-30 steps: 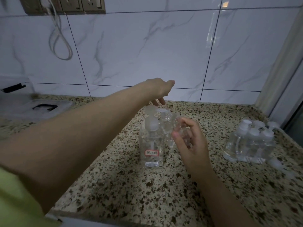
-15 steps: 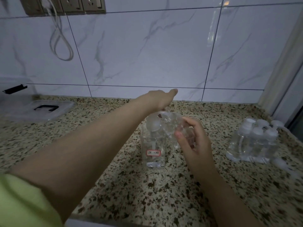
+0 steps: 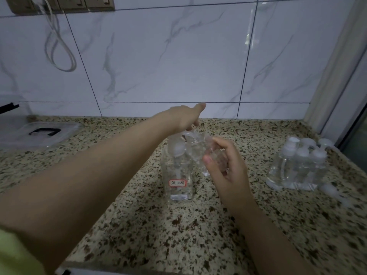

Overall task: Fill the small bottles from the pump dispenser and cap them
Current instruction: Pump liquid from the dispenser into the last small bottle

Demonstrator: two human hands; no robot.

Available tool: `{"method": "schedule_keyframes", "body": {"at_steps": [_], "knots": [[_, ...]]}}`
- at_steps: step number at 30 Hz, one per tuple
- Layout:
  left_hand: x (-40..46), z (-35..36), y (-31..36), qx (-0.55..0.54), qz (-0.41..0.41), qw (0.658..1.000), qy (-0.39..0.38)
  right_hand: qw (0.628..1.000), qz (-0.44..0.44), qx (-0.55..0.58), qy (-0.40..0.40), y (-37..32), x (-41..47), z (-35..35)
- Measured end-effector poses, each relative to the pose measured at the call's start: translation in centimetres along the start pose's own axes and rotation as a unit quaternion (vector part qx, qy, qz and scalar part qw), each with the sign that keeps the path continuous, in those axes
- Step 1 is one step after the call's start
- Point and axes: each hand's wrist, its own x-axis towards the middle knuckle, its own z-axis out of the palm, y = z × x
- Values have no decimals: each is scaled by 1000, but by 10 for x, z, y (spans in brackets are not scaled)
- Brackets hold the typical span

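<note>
Dispenser (image 3: 177,171) first: we see the clear pump dispenser standing upright near the middle of the speckled stone counter (image 3: 139,225), its long axis vertical and its spout pointing to the right, toward the small bottle. A red-bordered label sits low on its front face; the writing is too blurred for us to read. Our left hand (image 3: 185,118) rests on the pump head from above, fingers fairly straight and pointing away toward the tiled wall (image 3: 178,56). Our right hand (image 3: 226,167) curls its fingers and thumb around 1 small clear bottle (image 3: 206,153), held just beside the dispenser with its mouth up at the spout; we cannot tell its exact tilt. Well apart to the right, a cluster of capped small bottles (image 3: 299,167) stands upright. A clear lidded box (image 3: 29,133) sits at far left.
</note>
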Motion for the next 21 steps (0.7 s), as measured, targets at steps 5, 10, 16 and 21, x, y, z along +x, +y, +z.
{"method": "schedule_keyframes", "body": {"at_steps": [5, 10, 16, 21], "knots": [[0, -3, 3, 10, -9, 1000, -19, 1000, 3, 1, 5, 1, 1, 1], [-1, -2, 6, 11, -11, 999, -38, 1000, 13, 0, 6, 2, 1, 1], [-4, -3, 3, -5, -19, 999, -27, 1000, 12, -3, 5, 2, 1, 1], [-6, -2, 4, -8, -16, 1000, -20, 1000, 14, 4, 3, 3, 1, 1]]}}
